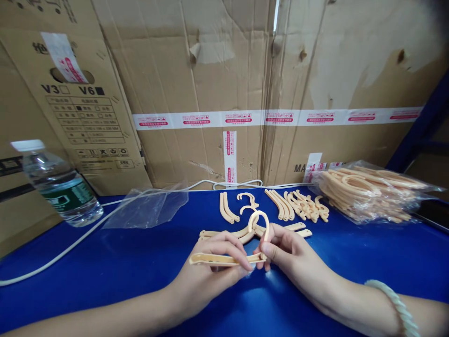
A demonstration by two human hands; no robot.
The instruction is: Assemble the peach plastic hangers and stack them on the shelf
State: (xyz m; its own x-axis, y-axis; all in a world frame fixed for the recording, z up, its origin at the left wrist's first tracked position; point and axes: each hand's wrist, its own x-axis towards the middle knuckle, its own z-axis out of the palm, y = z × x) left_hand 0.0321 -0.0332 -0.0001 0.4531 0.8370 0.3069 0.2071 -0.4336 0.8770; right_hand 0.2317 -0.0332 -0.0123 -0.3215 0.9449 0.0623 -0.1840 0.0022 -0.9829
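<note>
My left hand [219, 269] is closed around a beige plastic hanger arm [200, 259], whose holed end sticks out to the left. At the arm's other end, my right hand [291, 248] pinches the base of a beige hanger hook [267, 224], its curve standing up. Hook and arm meet between my fingertips, which partly hide the joint. Just behind my hands lie hangers with their arms spread [210, 233], partly covered by the hook and fingers. Farther back are two loose arms [228, 208], a couple of loose hooks [248, 196], more arms [279, 204] and a pile of hooks [305, 206].
At the back right sits a clear bag of beige hanger parts [368, 192]. A water bottle [65, 185] stands left, near an empty plastic bag [150, 208] and a white cable [66, 246]. Taped cardboard [196, 84] walls the back of the blue table [115, 271].
</note>
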